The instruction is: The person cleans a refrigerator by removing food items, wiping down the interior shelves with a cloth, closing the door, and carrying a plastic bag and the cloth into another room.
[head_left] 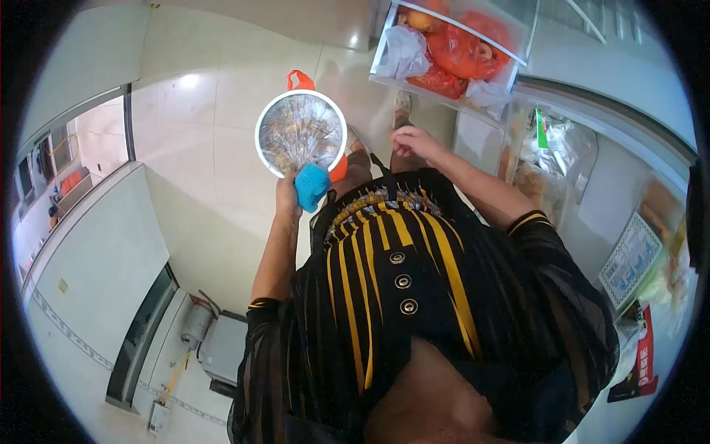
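Observation:
My left hand [288, 195] grips the near edge of a round white-rimmed basin [263, 111]. Clear plastic [299, 129] is gathered over or inside it, with brownish contents showing through that I cannot make out. Orange handles [299, 79] stick out at its far and near sides. A bunched blue cloth [312, 185] sits by the same hand, against the basin's near rim; whether the fingers also hold it is hidden. To the right, my right hand [416, 142] hangs over my leg with its fingers curled and nothing visible in them, below the pulled-out fridge drawer.
The transparent fridge drawer [384, 68] at the top holds red and white plastic bags [462, 52]. On the right, fridge shelves hold bagged food [558, 148] and a red packet [642, 355]. Pale tiled floor [214, 200] and a doorway lie to the left.

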A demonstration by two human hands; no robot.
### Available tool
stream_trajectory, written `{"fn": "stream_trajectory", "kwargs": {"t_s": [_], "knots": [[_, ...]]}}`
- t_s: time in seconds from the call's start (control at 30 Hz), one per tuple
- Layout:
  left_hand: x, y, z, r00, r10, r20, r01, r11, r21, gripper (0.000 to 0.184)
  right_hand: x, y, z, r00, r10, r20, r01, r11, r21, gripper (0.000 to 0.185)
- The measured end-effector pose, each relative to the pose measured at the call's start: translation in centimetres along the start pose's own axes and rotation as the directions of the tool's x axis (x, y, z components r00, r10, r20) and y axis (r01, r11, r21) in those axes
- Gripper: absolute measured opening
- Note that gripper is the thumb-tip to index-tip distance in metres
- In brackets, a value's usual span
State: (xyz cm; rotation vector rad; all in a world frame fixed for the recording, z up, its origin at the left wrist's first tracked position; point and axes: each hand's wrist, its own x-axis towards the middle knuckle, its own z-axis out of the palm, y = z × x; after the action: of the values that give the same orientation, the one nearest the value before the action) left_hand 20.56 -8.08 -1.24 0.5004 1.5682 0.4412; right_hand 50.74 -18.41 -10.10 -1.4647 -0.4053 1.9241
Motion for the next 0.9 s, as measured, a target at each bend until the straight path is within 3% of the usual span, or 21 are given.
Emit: {"fn": "stream_trajectory", "kwargs": {"t_s": [0.07, 0.2, 0.33, 0.4, 0.47, 0.53, 0.57, 0.63, 0.7, 0.73, 0.8, 0.9], "knots": [[-0.6, 0.5, 0.1, 0.998, 0.033, 0.051, -0.034, 0.999, 0.020, 0.032, -0.3, -2.2, 2.0, 1.000, 0.001, -0.003, -0.001, 1.000, 0.023, 0.021], [-2.0, 2.2, 0.8, 0.991, 0.026, 0.129, -0.031, 0.999, 0.037, 0.039, -1.9, -6.8, 4.5, 0.982, -0.187, -0.003, 0.185, 0.974, -0.132, 0.023], [-2.5, 3.7, 0.4, 0.967, 0.035, 0.251, -0.064, 0.992, 0.109, 0.039, -4.5, -11.5, 8.5, 0.984, -0.097, 0.146, 0.108, 0.992, -0.071, 0.040], [-5.2, 5.6, 2.0, 0.957, 0.010, 0.290, -0.031, 0.997, 0.068, 0.040, -3.7, -9.7, 8.3, 0.988, -0.130, 0.083, 0.145, 0.967, -0.209, 0.045], [-2.7, 4.6, 0.5, 0.928, -0.045, 0.369, -0.014, 0.987, 0.157, 0.040, -4.9, -10.1, 8.8, 0.987, -0.138, 0.076, 0.146, 0.983, -0.107, 0.044], [-3.9, 5.4, 1.6, 0.916, 0.018, 0.400, -0.074, 0.989, 0.126, 0.038, -5.1, -9.3, 9.1, 0.990, -0.134, 0.041, 0.137, 0.987, -0.086, 0.044], [-2.6, 4.9, 1.2, 0.918, -0.014, 0.397, -0.082, 0.971, 0.224, 0.037, -4.6, -8.3, 9.0, 0.976, -0.218, -0.017, 0.217, 0.975, -0.052, 0.039], [-4.2, 6.1, 2.5, 0.908, -0.046, 0.416, -0.075, 0.960, 0.270, 0.037, -5.9, -9.0, 9.1, 0.961, -0.259, -0.096, 0.244, 0.959, -0.144, 0.040], [-3.1, 5.6, 2.6, 0.891, -0.094, 0.445, -0.066, 0.941, 0.331, 0.034, -8.6, -10.3, 10.1, 0.898, -0.346, -0.271, 0.274, 0.923, -0.271, 0.036], [-3.0, 5.5, 3.1, 0.891, -0.097, 0.444, -0.064, 0.940, 0.334, 0.034, -8.7, -10.2, 9.8, 0.899, -0.344, -0.272, 0.273, 0.924, -0.268, 0.036], [-2.5, 5.1, 3.8, 0.853, 0.056, 0.520, -0.232, 0.931, 0.281, 0.028, -8.4, -9.3, 9.5, 0.789, -0.498, -0.359, 0.388, 0.858, -0.336, 0.037], [-0.8, 4.8, 5.0, 0.840, 0.052, 0.540, -0.281, 0.893, 0.351, 0.028, -9.6, -10.7, 8.7, 0.855, -0.354, -0.378, 0.301, 0.934, -0.195, 0.038]]}}
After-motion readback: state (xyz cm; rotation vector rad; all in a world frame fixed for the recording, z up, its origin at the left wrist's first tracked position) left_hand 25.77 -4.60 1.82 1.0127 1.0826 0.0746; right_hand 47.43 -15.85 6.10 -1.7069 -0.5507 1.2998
